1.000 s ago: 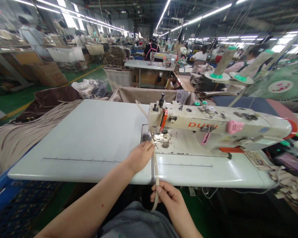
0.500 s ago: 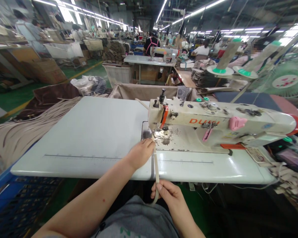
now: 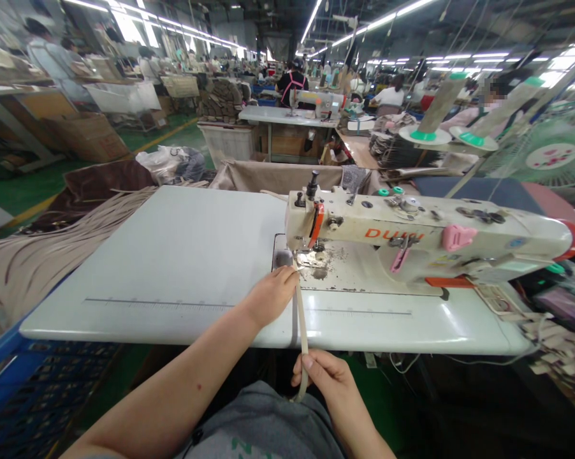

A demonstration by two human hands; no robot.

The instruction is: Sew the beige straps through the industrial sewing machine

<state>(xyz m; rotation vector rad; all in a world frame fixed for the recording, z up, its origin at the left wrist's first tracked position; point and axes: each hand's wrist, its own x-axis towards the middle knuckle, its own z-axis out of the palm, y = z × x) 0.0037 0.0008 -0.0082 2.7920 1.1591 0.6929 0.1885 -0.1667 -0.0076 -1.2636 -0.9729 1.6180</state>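
1. Beige strap (image 3: 301,315) runs from beneath the sewing machine's head, towards me across the table and over its near edge.
2. My right hand (image 3: 326,370) pinches this strap between thumb and fingers just below that edge; its end curls down by the grey shirt (image 3: 263,424).
3. My left hand (image 3: 274,294) lies on the table with its fingertips at the strap, near the needle area; from my camera I cannot tell whether they grip it or only press.
4. Just beyond those fingertips I see the sewing machine (image 3: 354,220), white with orange trim, a pink clip (image 3: 459,237) on its body.
5. Beneath it spreads the white table (image 3: 173,255), marked with a ruler line (image 3: 158,302).
6. Off the table's left side I have a heap of straps (image 3: 77,245), near a blue crate (image 3: 53,382).
7. Farther right stand two thread cones (image 3: 440,108) and a green fan (image 3: 517,156).
8. Ahead, a person in pink straps (image 3: 287,86) is at another machine.
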